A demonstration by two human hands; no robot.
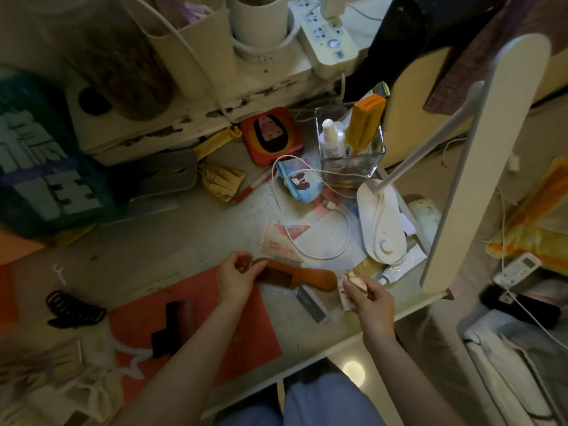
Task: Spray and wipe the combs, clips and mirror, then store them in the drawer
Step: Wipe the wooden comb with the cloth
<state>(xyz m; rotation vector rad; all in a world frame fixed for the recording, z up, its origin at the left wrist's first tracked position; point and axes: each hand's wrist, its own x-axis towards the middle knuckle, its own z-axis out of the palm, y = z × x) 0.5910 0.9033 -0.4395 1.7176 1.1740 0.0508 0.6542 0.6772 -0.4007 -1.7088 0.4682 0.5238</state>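
So, wiping stage, I think. Left hand [236,276] pinches comb [296,275] by toothed left end, lifts it just off desk [190,241], near centre, handle pointing right, probably so teeth stay exposed. Right hand [370,298] clenched round wadded tissue [353,282], right beside handle, likely about to rub it. Black clip [170,329] waits on red paper [246,333], near left. Hair ties [75,310] further left. Spray bottle [332,139] parked in glass box [350,167], far right. Drawer not visible.
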